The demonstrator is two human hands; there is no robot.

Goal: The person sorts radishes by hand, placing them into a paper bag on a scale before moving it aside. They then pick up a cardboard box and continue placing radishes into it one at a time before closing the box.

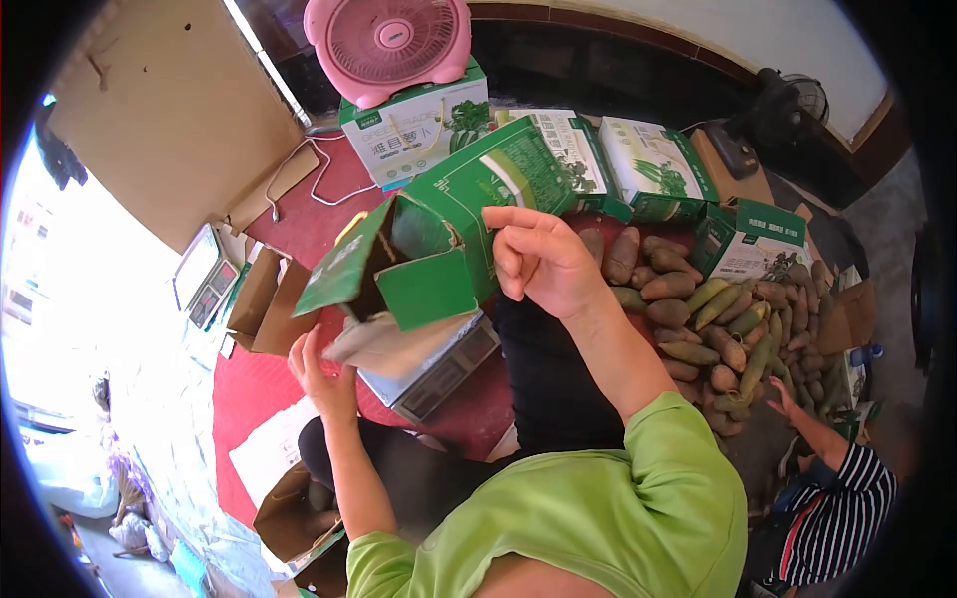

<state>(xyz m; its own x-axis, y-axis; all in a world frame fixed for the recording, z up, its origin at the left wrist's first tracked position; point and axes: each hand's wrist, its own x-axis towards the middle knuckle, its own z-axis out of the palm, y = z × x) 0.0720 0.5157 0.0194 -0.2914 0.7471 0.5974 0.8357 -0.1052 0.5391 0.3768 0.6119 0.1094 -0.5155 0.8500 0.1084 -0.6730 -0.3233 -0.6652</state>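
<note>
A green carton with a radish print lies tilted in front of me, its end flaps spread toward my left side. My left hand is at the brown inner face of the lower flap, fingers apart and fingertips right by its edge. Beside the carton's right side is my right hand, index finger stretched along the green panel and the other fingers loosely curled. Below the flaps stands a weighing scale, partly hidden by the carton.
Muddy green radishes are heaped on the right. Behind are printed cartons and a pink fan on another box. A second scale and an opened carton stand left. A person in a striped shirt reaches toward the heap.
</note>
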